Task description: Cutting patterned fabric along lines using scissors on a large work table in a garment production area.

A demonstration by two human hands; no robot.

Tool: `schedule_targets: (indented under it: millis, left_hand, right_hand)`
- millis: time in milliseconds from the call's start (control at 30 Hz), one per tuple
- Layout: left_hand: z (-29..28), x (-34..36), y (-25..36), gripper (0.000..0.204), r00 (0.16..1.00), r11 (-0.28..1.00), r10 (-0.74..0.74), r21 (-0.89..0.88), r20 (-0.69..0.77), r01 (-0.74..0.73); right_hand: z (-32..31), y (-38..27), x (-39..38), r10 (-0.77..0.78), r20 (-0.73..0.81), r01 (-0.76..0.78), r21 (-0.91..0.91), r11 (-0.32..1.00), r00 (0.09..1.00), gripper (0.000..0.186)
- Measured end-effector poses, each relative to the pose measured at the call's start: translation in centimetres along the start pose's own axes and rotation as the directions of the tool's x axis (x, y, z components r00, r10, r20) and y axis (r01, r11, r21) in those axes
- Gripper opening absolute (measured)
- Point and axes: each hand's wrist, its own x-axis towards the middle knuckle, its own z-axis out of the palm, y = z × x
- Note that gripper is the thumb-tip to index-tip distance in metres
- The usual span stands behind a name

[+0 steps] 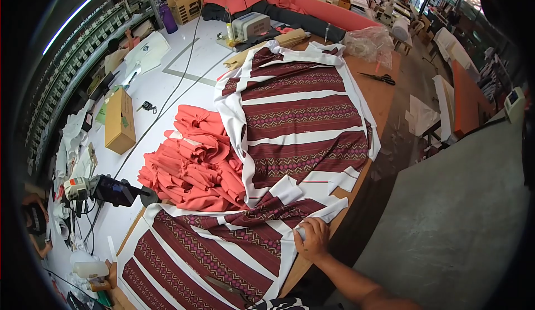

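Note:
My right hand (314, 240) rests on the near right edge of the patterned fabric, its fingers curled. A small pale grey-blue bit shows between thumb and fingers; I cannot tell whether it is a separate thing or a fold of cloth. The maroon fabric (217, 251), with zigzag bands and white stripes, spreads over the table's near end. More of this cloth (304, 106) lies rumpled farther back. Scissors (225, 285) lie on the near fabric by the lower edge, their handles partly hidden. My left hand is out of view.
Coral cloth pieces (195, 168) are heaped left of the fabric. A cardboard box (120, 121), keys (146, 107) and a dark device on a stand (114, 191) lie left. Black-handled scissors (382, 78) sit at the right table edge. Fabric rolls (290, 10) cross the back. Another person (36, 215) is at far left.

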Motion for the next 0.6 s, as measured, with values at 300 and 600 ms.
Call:
schedule_targets:
  millis: [300,600]
  left_hand:
    - [0.3,-2.5,-2.4,0.072,0.998,0.999,-0.022,0.029,-0.058,0.024]
    - [-0.1,-2.3,-1.8,0.072,0.991,0.999,0.008,0.035,-0.137,-0.003]
  right_hand:
    - [0.6,-1.1,0.2,-0.031,0.006,0.030,0.051,0.998,1.000,0.026]
    - [0.6,-0.9,0.0,-0.042,-0.050,0.045,0.063,0.997,0.998,0.022]
